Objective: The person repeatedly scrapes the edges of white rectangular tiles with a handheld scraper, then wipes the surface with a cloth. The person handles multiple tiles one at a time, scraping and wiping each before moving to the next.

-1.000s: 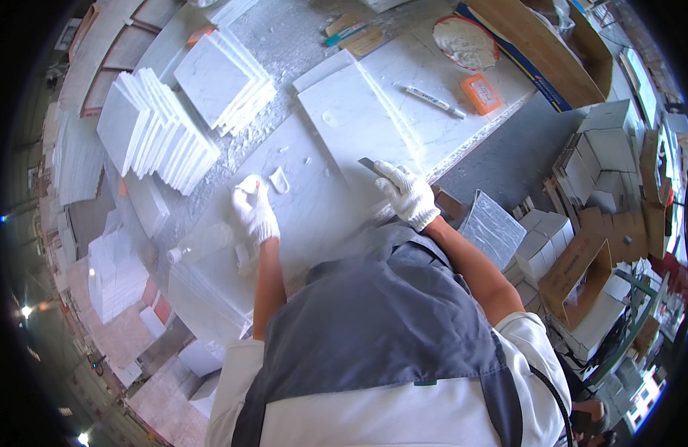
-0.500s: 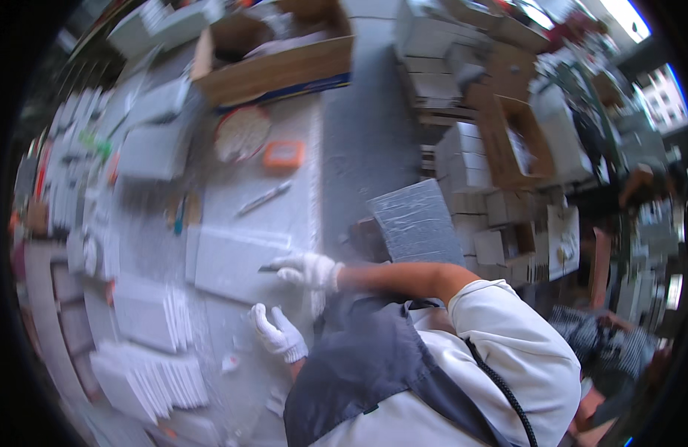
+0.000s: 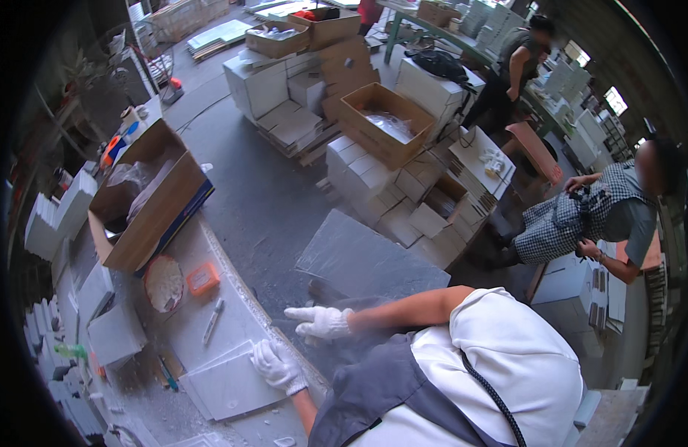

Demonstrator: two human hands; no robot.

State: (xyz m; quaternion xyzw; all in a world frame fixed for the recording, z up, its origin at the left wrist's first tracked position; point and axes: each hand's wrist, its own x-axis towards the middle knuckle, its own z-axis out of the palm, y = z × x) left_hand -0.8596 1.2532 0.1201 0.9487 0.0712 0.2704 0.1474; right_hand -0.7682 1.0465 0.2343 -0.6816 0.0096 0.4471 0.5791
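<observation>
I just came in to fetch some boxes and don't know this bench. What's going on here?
A person in an apron and white gloves stands at a dusty workbench. Their left hand rests on a pale square tile lying flat at the bench edge. Their right hand hovers just past that edge, fingers spread, holding nothing visible. A marker, an orange block and an open cardboard box sit further along the bench. Two other people work among stacked boxes behind.
</observation>
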